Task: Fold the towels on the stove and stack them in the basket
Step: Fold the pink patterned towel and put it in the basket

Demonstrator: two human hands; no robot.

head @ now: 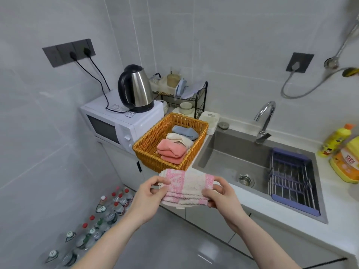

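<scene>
While you look down from the head camera, you hold the pink-and-cream towel (pixel 186 188) in the air between your two hands, just in front of the wicker basket (pixel 147 150). Your left hand (pixel 149 199) pinches the left end: the thumb lies on top and the other fingers curl under the cloth. Your right hand (pixel 221 199) does the same at the right end, fingers closed on the folded layers. I think you grip both ends like this so that the folds do not open while the towel travels.

The towel is already folded; several layers show at its near edge, and a small white tag hangs below. It touches nothing but your hands.

Inside the basket three folded towels lie in a row: a coral towel (pixel 172 150) nearest you, a cream towel (pixel 179 139) behind it, and a blue towel (pixel 184 132) at the far end. They sit toward the right wall, so the left part of the basket floor is free, probably for this towel.

The basket stands on the counter between the microwave (pixel 116 123) and the sink (pixel 242 162), with the kettle (pixel 137 88) on the microwave. The stove is not visible in this view, so I cannot tell whether more towels wait there.
</scene>
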